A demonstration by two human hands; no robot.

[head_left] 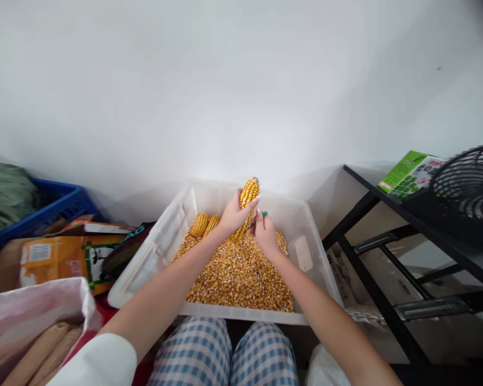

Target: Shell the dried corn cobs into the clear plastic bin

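Note:
My left hand (pixel 234 214) is wrapped round an ear of dried corn (pixel 249 193), its tip pointing up and away from me. Close beside it, my right hand (pixel 264 231) is closed on a thin green-handled tool (pixel 264 214). The tool's narrow dark shaft reaches toward the lower part of the ear; whether it touches the kernels I cannot tell. Both hands are above a translucent plastic bin (pixel 320 262). Loose corn kernels (pixel 241 276) cover its bottom in a heap. More corn ears (pixel 200 224) lie on the kernels at the bin's far left.
A black stand (pixel 386 214) at the right bears a fan (pixel 470 182) and a green-and-white box (pixel 410 172). Left of the bin are an orange package (pixel 56 257), a blue crate (pixel 64 206) and a white-lined bag (pixel 36 300). A white wall (pixel 233 96) rises behind.

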